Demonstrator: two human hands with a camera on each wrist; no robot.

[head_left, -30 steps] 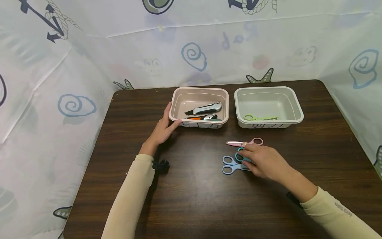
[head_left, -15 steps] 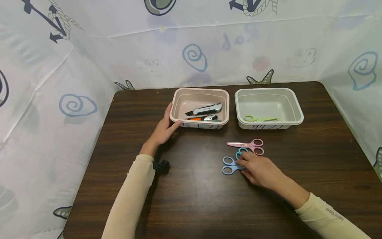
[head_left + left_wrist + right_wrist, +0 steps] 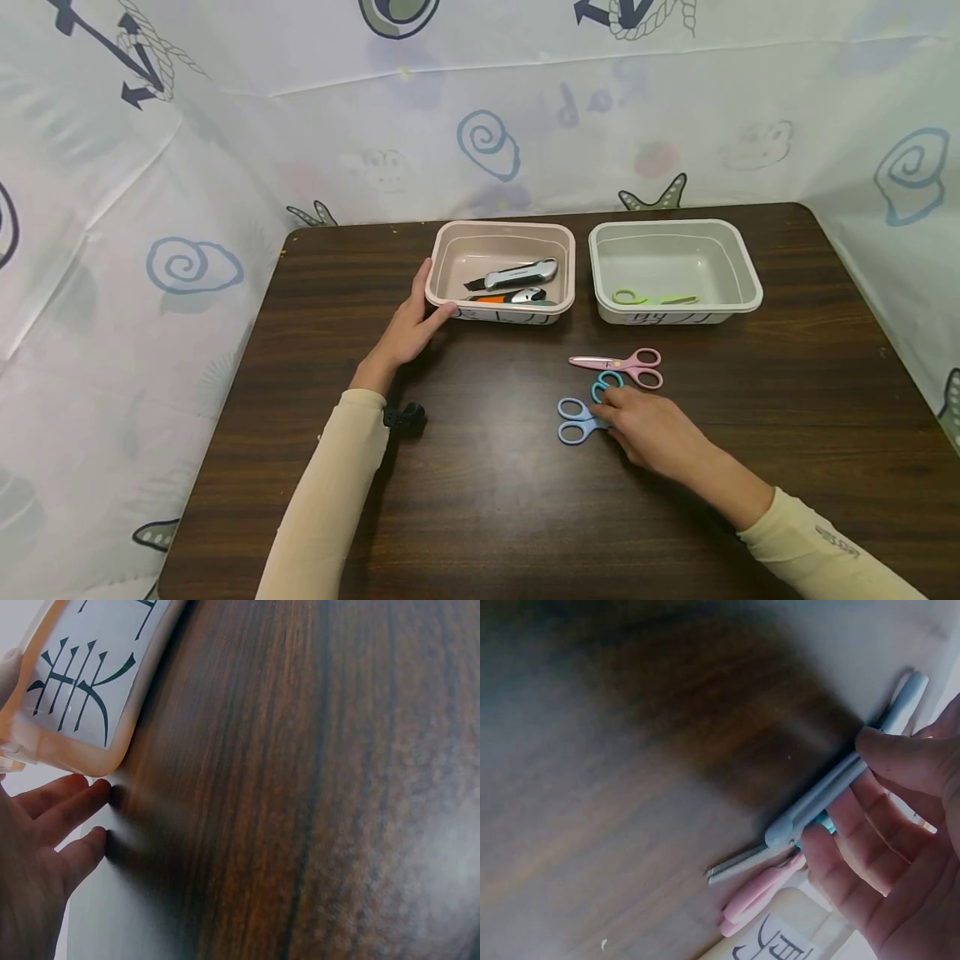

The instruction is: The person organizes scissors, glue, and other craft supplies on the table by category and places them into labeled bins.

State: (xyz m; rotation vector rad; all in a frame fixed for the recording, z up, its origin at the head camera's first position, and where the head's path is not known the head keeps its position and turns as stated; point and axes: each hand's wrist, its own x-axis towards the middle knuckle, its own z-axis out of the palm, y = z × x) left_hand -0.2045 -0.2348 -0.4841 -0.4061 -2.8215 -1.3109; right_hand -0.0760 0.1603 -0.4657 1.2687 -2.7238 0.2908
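In the head view, my left hand point(image 3: 401, 333) rests against the left front corner of the pinkish bin point(image 3: 487, 240), thumb at the front rim, other fingers extended along its side. The left wrist view shows the fingers only slightly bent beside the bin's labelled wall point(image 3: 82, 675). My right hand point(image 3: 660, 437) pinches the light blue scissors point(image 3: 596, 423), handle loops pointing left. The thumb lies on one face of the scissors, fingers behind, in the right wrist view. Teal scissors point(image 3: 597, 390) are partly hidden under the right hand. Pink scissors point(image 3: 592, 362) lie just beyond.
A white-and-black utility knife point(image 3: 521, 274) and an orange-and-black cutter point(image 3: 491, 297) lie in the pinkish bin. To its right, the grey-green bin point(image 3: 675, 250) contains green scissors point(image 3: 675, 299). Both bins stand near the back edge of the brown table point(image 3: 465, 483), before a patterned curtain point(image 3: 337, 125).
My right hand has drawn back toward me from over the pink scissors, uncovering their handle. The light blue scissors have shifted slightly toward me. My left hand stays at the bin.
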